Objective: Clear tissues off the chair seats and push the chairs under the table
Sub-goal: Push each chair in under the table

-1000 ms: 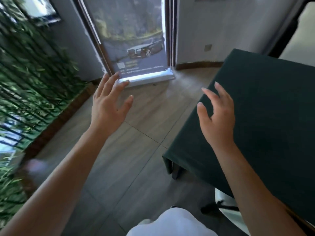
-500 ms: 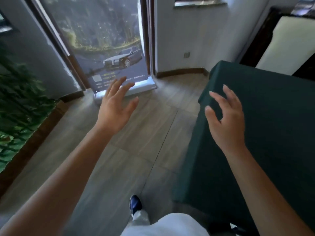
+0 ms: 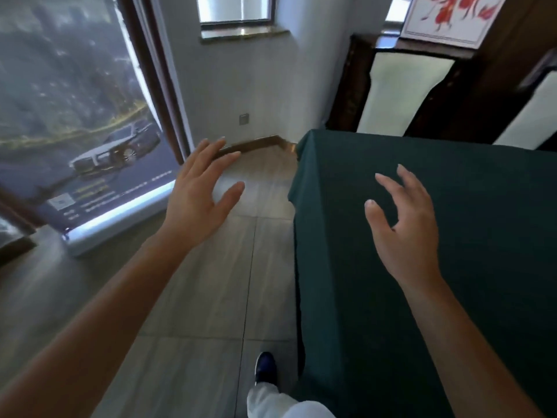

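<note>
A table under a dark green cloth (image 3: 470,224) fills the right side of the view. Behind its far edge stand two dark wooden chairs with pale padded backs, one (image 3: 401,95) in the middle and one (image 3: 530,116) at the right edge; their seats are hidden by the table. No tissue shows. My left hand (image 3: 199,203) is raised over the floor with fingers spread, holding nothing. My right hand (image 3: 407,224) hovers above the tablecloth with fingers loosely apart, also holding nothing.
A roll-up banner with a car picture (image 3: 90,152) stands on the floor at left, its metal base (image 3: 120,218) near my left hand. Wood-look tile floor (image 3: 217,297) runs between banner and table. My foot (image 3: 265,368) is by the table's side. A wall with a window (image 3: 238,10) is ahead.
The view has swung right and forward along the table's side; the plants at left have left the view and the chairs behind the table have come into view. Both hands stay raised and empty.
</note>
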The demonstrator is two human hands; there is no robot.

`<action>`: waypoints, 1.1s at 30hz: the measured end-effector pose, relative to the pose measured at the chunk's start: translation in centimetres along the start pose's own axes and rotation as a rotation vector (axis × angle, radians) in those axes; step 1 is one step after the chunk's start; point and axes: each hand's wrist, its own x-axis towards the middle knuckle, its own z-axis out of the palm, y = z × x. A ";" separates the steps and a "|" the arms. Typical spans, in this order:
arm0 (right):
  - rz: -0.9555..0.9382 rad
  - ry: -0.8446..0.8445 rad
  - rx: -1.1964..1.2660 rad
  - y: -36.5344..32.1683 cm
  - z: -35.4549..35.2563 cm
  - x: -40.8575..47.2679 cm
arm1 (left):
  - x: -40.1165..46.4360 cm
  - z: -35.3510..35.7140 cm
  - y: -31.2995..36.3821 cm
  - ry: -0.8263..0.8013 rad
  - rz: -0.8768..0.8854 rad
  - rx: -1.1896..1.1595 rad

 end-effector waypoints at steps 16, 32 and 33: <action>0.114 0.102 -0.030 3.1 9.2 19.2 | 23.6 7.7 -8.5 -0.053 0.156 0.048; 0.290 0.220 -0.208 1.4 20.6 38.4 | 49.5 16.9 -22.5 -0.143 0.403 -0.068; 0.286 0.223 -0.215 1.2 20.5 38.5 | 49.8 16.9 -22.3 -0.137 0.405 -0.058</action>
